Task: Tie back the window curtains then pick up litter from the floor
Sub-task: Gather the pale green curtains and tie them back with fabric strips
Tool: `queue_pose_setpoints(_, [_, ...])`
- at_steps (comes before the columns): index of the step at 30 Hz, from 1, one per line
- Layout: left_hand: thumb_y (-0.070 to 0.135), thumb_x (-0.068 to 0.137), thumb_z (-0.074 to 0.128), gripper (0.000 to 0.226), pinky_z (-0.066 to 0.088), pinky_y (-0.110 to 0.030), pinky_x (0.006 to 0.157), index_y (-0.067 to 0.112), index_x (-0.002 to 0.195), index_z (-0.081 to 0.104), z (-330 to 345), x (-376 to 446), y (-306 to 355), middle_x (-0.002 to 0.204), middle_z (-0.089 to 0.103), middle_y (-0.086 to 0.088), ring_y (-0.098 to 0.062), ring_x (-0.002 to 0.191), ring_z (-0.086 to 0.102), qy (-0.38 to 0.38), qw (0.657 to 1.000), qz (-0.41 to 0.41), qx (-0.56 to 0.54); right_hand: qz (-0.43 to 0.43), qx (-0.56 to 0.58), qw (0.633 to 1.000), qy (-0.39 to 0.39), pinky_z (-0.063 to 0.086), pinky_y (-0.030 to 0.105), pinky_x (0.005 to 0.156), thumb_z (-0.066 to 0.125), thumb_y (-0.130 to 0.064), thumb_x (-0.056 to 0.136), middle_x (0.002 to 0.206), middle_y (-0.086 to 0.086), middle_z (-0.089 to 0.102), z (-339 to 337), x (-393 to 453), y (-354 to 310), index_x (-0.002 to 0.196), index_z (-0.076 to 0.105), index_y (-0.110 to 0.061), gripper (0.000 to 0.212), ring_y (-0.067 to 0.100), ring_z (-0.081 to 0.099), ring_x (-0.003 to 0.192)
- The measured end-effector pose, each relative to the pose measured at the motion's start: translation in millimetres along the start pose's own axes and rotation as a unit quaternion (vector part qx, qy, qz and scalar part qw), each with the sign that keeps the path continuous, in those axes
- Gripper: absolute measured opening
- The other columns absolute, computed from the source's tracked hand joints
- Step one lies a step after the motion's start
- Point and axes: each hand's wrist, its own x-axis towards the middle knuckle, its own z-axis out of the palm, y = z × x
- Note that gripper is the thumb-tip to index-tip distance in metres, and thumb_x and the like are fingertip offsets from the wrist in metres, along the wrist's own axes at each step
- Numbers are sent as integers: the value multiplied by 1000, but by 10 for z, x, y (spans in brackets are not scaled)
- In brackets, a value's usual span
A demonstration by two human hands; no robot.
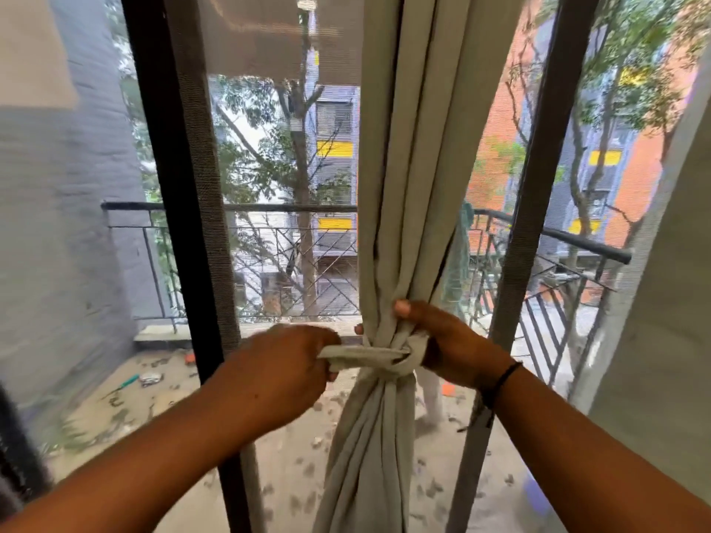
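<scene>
A pale grey-green curtain (400,155) hangs bunched in the middle of the window. A tie of the same cloth (369,357) wraps around the bunch at hand height, knotted on the front. My left hand (277,367) pinches the free end of the tie and holds it out to the left. My right hand (446,340) grips the gathered curtain and the knot from the right, thumb on top. A black band sits on that wrist.
Black window frames (169,186) stand left and right of the curtain, with mesh screens. Beyond is a balcony with a metal railing (269,207). Scattered leaves, a green-handled tool (129,382) and small orange bits (448,389) lie on its floor. Another curtain (669,302) hangs at the right.
</scene>
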Motion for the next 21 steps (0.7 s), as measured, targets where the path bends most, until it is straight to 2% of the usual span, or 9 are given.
queue_pose_setpoints(2, [23,75,45,24,38,-25,55,41,61,53,-104,154,-72,62,52,15,-6,62,50,19,1000,-18,8,-14,67,994,-82,52,27,89,81,-48,62,101,1,72,101,-70,180,102,74,-17,51,15,67,98])
queue_pose_setpoints(4, [12,79,49,29,36,-26,59,34,61,54,-122,300,-118,73,60,9,-15,72,57,21,999,-23,8,-50,41,995,-70,53,16,67,92,-47,36,70,-9,72,242,-133,302,67,77,-23,42,3,67,69])
queue_pose_setpoints(5, [10,80,50,27,37,-27,62,30,63,55,-87,357,-126,80,65,0,-22,79,60,23,1000,-15,12,-60,-13,997,-43,51,16,63,92,-40,30,63,-9,68,311,-159,323,61,75,-19,41,4,64,63])
queue_pose_setpoints(7, [12,83,49,23,36,-27,61,25,65,53,23,418,-94,91,67,-9,-30,90,61,30,999,-19,28,-94,-134,986,-34,49,19,72,87,-26,43,81,-6,70,417,-168,318,82,76,-11,42,9,66,81])
queue_pose_setpoints(10, [19,87,49,21,29,-23,48,23,66,51,202,422,-82,85,64,-4,-28,89,62,29,998,-40,36,-155,-162,974,-23,51,15,79,82,-23,60,105,-13,72,523,-209,261,100,72,-35,43,6,66,100])
queue_pose_setpoints(13, [19,83,48,18,34,-28,58,25,67,45,354,375,-97,87,64,-4,-28,88,61,-9,998,-34,50,-173,-57,979,90,54,19,70,80,-30,52,94,-5,75,439,-209,342,87,76,-33,35,14,71,88])
queue_pose_setpoints(16, [27,85,47,15,34,-29,59,28,70,50,373,271,-126,79,60,5,-23,80,57,-27,997,-34,58,-181,-38,970,160,55,24,61,78,-21,52,75,3,73,266,-228,407,74,77,-18,22,18,70,70])
queue_pose_setpoints(18, [31,83,46,19,34,-29,58,31,64,47,342,174,-69,67,50,9,-18,71,50,-35,997,-12,63,-174,-50,971,157,53,22,55,74,-7,58,66,3,71,166,-270,364,66,75,-12,10,15,69,62])
queue_pose_setpoints(21, [35,68,37,15,42,-30,57,40,66,51,188,-15,126,63,54,9,-10,63,53,-98,995,-22,3,-150,-94,977,116,54,18,58,77,6,63,64,0,72,35,-289,328,62,74,-14,20,9,69,62])
